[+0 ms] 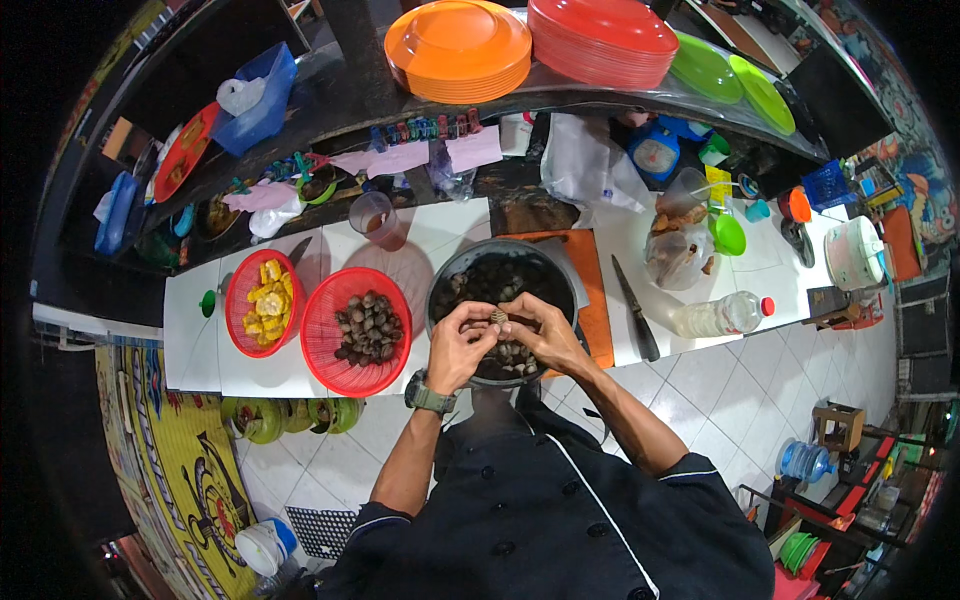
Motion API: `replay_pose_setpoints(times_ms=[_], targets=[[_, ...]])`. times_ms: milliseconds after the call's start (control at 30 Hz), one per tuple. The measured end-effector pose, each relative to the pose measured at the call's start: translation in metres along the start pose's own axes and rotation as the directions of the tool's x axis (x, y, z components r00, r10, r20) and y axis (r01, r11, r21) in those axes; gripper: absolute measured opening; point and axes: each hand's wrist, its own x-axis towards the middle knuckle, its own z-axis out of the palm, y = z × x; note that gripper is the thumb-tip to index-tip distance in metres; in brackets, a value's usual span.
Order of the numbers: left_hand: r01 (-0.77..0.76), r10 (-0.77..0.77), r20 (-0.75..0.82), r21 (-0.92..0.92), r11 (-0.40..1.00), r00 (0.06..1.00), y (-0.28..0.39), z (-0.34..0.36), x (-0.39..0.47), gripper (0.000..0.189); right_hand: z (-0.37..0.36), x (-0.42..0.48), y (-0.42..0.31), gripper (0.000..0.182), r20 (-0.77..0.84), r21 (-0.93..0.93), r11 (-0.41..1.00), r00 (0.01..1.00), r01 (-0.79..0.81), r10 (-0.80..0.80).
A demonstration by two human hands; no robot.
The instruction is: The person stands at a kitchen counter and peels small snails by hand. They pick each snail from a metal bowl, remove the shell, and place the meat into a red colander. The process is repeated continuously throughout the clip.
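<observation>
My left hand (459,341) and my right hand (546,330) meet over a dark round basin, both gripping one small ribbed clam shell (498,317) with their fingertips. Under them, the basin (436,281) holds many more clams in what looks like dark liquid. Left of it stands a red plastic basket (319,367) with a heap of clams (369,328). Farther left, a smaller red basket (234,315) contains cut corn cobs (270,304). My fingers partly cover the held shell.
An orange cutting board (600,300) lies partly beneath the basin, with a knife (636,319) to its right. A plastic bottle (724,315) lies beyond. Behind the baskets is a cup of brownish liquid (377,221). Stacked orange plates (457,52) sit on the shelf above.
</observation>
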Motion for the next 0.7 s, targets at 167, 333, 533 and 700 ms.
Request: replay_pose_setpoints(times_ms=[167, 333, 533, 700], targets=[[-0.013, 0.016, -0.038, 0.077, 0.997, 0.999, 0.0, 0.004, -0.001, 0.025, 0.003, 0.0, 0.006, 0.028, -0.009, -0.205, 0.97, 0.991, 0.129, -0.134], [-0.022, 0.029, -0.037, 0.168, 0.985, 0.999, 0.001, 0.006, -0.001, 0.026, 0.009, -0.001, 0.004, 0.028, -0.048, -0.262, 0.962, 0.994, 0.078, -0.094], [-0.041, 0.044, -0.014, 0.181, 0.983, 0.999, 0.002, 0.003, -0.003, 0.026, 0.004, 0.0, -0.001, 0.025, -0.039, -0.225, 0.971, 0.995, 0.076, -0.087], [-0.039, 0.039, 0.005, 0.18, 0.983, 0.999, 0.003, 0.003, 0.0, 0.026, 0.001, 0.003, 0.014, 0.024, -0.075, -0.2, 0.969, 0.984, 0.145, -0.162]])
